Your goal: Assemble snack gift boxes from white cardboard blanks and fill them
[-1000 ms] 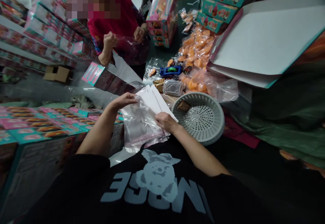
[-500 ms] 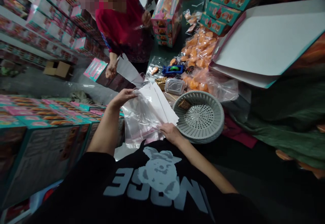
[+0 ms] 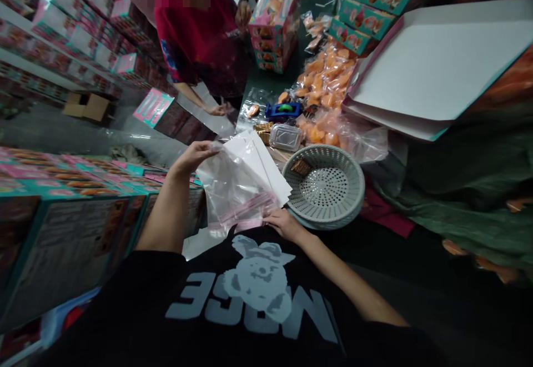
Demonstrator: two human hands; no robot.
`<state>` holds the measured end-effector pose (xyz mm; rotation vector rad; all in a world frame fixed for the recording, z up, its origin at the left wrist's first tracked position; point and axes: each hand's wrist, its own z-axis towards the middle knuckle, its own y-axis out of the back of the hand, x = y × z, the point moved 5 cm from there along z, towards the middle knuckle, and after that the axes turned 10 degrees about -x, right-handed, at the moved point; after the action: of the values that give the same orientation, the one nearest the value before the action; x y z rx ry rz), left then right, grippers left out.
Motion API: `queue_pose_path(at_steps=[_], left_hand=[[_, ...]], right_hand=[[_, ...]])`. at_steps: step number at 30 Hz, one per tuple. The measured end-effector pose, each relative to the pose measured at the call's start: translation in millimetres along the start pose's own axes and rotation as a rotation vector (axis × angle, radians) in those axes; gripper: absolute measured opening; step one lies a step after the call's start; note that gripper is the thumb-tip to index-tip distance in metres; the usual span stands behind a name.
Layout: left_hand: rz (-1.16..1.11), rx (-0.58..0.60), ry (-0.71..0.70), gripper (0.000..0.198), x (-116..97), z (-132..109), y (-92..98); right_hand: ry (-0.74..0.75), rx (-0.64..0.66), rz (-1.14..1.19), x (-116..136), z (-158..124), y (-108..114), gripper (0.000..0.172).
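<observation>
My left hand (image 3: 192,155) pinches the far end of a clear plastic bag (image 3: 233,186) and lifts it off a stack of similar bags. My right hand (image 3: 284,223) grips the near end of the same bag at its pink strip, close to my black shirt. White card sheets (image 3: 266,161) lie under the bags. A grey perforated basket (image 3: 350,189) stands just right of my right hand, with a small brown piece inside.
Orange pieces in clear bags (image 3: 325,86), a blue tape dispenser (image 3: 283,110) and a foil tray (image 3: 285,136) lie beyond the basket. Large white flat cartons (image 3: 437,61) are at the right. Stacked teal-and-pink boxes (image 3: 70,172) fill the left. A person in red (image 3: 195,28) stands opposite.
My right hand slid from the middle of the bag down to its near pink edge. My left hand raised the far end. The person in red lowered an arm to the table.
</observation>
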<state>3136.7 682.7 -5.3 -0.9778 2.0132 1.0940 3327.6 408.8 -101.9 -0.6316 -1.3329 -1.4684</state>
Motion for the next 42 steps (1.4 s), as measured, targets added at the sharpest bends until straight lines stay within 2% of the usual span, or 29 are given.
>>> queue_pose_path(at_steps=[3,5,8,10,12,14,15,17,18,20,22,23,25,27,30,32,33,35,37,39,42], left_hand=[[0.045,0.024,-0.029,0.05,0,-7,0.4],[0.087,0.048,-0.062,0.047,-1,-9,-1.2],[0.165,0.097,-0.109,0.04,-4,-8,-7.7],[0.24,0.115,-0.143,0.033,-4,-2,-16.1],[0.364,0.101,-0.179,0.026,-3,9,-27.5],[0.523,0.041,-0.228,0.021,-1,20,-39.2],[0.592,-0.013,-0.269,0.021,0,24,-43.9],[0.668,-0.16,-0.39,0.038,2,22,-49.5],[0.668,-0.248,-0.463,0.048,4,15,-50.3],[0.62,-0.41,-0.596,0.058,14,-15,-50.1],[0.577,-0.51,-0.673,0.057,35,-58,-52.8],[0.58,-0.513,-0.682,0.058,48,-79,-57.3],[0.627,-0.434,-0.655,0.059,76,-115,-72.2],[0.671,-0.393,-0.599,0.056,99,-136,-85.3],[0.7,-0.377,-0.58,0.042,116,-143,-97.6],[0.707,-0.384,-0.601,0.037,117,-141,-101.1],[0.714,-0.392,-0.608,0.036,116,-141,-101.9],[0.732,-0.42,-0.6,0.036,115,-142,-101.8],[0.74,-0.471,-0.537,0.041,115,-145,-98.1],[0.713,-0.541,-0.433,0.046,118,-147,-89.4],[0.641,-0.635,-0.305,0.046,124,-148,-72.0]], right_hand=[[-0.027,0.041,0.055,10,5,13,0.018],[-0.083,0.031,0.123,20,19,34,0.018],[-0.217,-0.172,0.152,22,62,75,0.02],[-0.279,-0.279,0.148,13,102,89,0.038],[-0.344,-0.268,0.185,-4,146,80,0.06],[-0.441,-0.206,0.213,-25,185,58,0.072],[-0.485,-0.17,0.194,-35,200,46,0.077],[-0.563,-0.121,0.154,-54,219,25,0.077],[-0.589,-0.104,0.14,-61,223,18,0.073],[-0.611,-0.072,0.138,-72,226,12,0.059],[-0.616,-0.039,0.149,-80,225,14,0.044],[-0.618,-0.011,0.16,-83,226,18,0.039],[-0.617,0.085,0.193,-88,231,25,0.038],[-0.595,0.203,0.19,-89,243,32,0.042],[-0.515,0.248,0.034,-83,275,38,0.052],[-0.407,0.307,-0.136,-69,297,29,0.059],[-0.347,0.386,-0.232,-60,305,19,0.061],[-0.246,0.592,-0.444,-44,313,-6,0.057],[-0.19,0.733,-0.608,-34,314,-25,0.046],[-0.15,0.776,-0.674,-29,311,-34,0.035],[-0.094,0.722,-0.659,-30,302,-32,0.027]])
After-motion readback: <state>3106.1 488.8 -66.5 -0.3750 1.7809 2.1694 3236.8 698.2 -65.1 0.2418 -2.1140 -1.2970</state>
